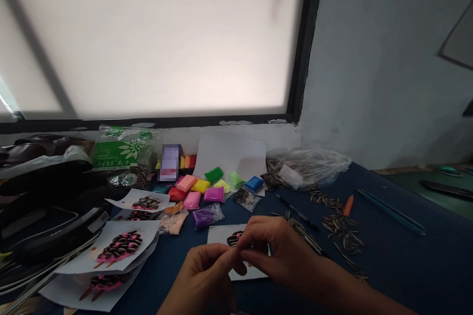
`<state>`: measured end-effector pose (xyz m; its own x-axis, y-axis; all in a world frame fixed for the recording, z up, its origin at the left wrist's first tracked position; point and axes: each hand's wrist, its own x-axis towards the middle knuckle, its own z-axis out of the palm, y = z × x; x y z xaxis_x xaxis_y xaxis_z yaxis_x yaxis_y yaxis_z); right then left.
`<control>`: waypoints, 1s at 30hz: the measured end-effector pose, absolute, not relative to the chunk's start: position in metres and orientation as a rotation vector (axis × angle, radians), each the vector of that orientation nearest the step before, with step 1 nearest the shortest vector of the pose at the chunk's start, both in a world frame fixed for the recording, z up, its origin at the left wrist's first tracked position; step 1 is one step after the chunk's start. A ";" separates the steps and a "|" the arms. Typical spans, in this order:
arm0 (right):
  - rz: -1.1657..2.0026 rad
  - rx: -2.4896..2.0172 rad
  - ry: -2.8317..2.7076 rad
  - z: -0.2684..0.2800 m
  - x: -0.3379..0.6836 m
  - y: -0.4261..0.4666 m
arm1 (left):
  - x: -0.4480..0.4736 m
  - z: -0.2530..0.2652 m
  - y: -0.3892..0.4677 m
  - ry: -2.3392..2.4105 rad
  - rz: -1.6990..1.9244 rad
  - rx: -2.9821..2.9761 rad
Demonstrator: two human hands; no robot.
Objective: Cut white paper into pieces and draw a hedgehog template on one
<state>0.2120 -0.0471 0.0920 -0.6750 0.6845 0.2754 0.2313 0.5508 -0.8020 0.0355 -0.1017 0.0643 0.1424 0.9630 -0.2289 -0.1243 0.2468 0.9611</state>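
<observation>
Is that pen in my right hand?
No, the pen lies on the blue table, beyond the right hand.

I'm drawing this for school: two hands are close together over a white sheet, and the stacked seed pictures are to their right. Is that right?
Not quite: the head view shows the stacked seed pictures left of the left hand and right hand, which are close together over a white sheet.

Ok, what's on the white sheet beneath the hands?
Dark striped seeds show toward the top of the white sheet, something small and orange lower down. The left hand and right hand hide the middle from view.
</observation>
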 end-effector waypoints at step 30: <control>1.002 -0.967 -2.173 0.105 0.223 -0.033 | 0.026 0.056 -0.097 1.008 1.154 0.914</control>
<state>0.2229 -0.0331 0.1055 -0.5878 0.7890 0.1790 0.3761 0.4624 -0.8030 0.0262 -0.0966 0.0556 0.1063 0.9829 -0.1506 -0.2814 0.1750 0.9435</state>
